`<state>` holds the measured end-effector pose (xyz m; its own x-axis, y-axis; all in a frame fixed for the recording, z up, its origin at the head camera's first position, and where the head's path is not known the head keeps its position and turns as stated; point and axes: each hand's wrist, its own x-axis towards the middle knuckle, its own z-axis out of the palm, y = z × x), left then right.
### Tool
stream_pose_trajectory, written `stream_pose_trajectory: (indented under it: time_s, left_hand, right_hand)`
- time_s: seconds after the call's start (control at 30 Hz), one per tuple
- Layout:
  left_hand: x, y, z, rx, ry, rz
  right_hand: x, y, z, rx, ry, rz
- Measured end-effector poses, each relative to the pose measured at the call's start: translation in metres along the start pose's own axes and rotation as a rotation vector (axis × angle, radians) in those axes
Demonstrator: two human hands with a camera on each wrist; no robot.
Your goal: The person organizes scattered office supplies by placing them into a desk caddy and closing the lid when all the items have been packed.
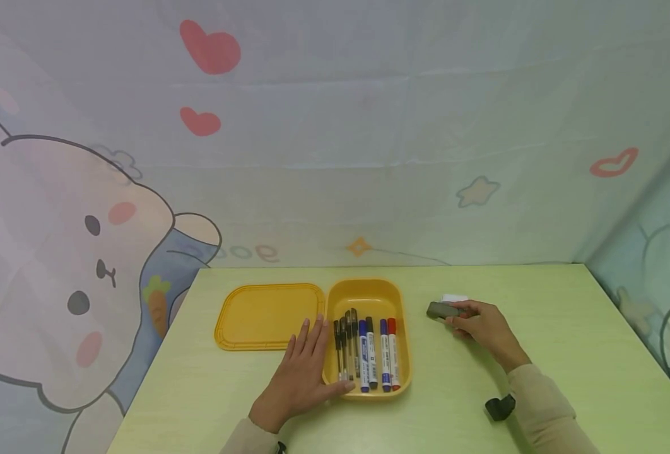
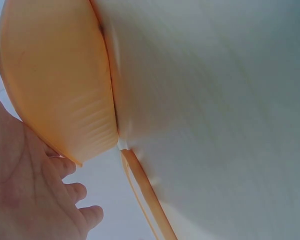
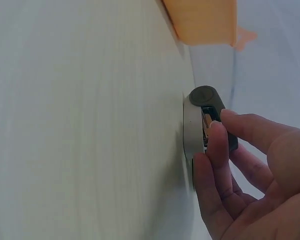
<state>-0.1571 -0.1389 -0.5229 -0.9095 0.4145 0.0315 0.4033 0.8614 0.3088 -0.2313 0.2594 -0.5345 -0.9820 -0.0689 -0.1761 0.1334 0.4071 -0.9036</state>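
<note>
A yellow plastic box (image 1: 367, 288) stands near the middle of the table, with several black-capped pens (image 1: 344, 347) and several markers (image 1: 385, 353) with blue, black and red caps lying inside. My left hand (image 1: 299, 376) rests against its left side with straight, spread fingers, the thumb over the front rim. In the left wrist view, the box wall (image 2: 55, 75) leans over the palm. To the right of the box, my right hand (image 1: 485, 328) pinches a small dark grey stapler (image 3: 193, 125) between thumb and fingers, low at the tabletop. Metal shows in the stapler's side gap.
The yellow lid (image 1: 269, 315) lies flat to the left of the box, next to the left fingertips. A small white object (image 1: 454, 297) sits just behind the stapler. A printed cloth (image 1: 335, 157) hangs along the table's back edge.
</note>
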Motion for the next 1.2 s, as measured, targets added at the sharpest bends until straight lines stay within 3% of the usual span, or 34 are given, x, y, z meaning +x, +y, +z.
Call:
stream_pose_trajectory:
  time_s: [0.47,0.87,1.2]
  left_hand:
    - [0.000,0.001,-0.001,-0.006,0.006,0.009]
    - [0.001,0.001,-0.002,0.001,0.010,0.014]
    - [0.000,0.002,-0.002,-0.002,0.001,0.008]
  right_hand:
    - [0.001,-0.001,-0.003,0.073,-0.017,0.036]
    - [0.002,-0.013,-0.004,0.096,-0.043,-0.058]
    - [-0.001,-0.030,-0.006,0.103,-0.066,-0.063]
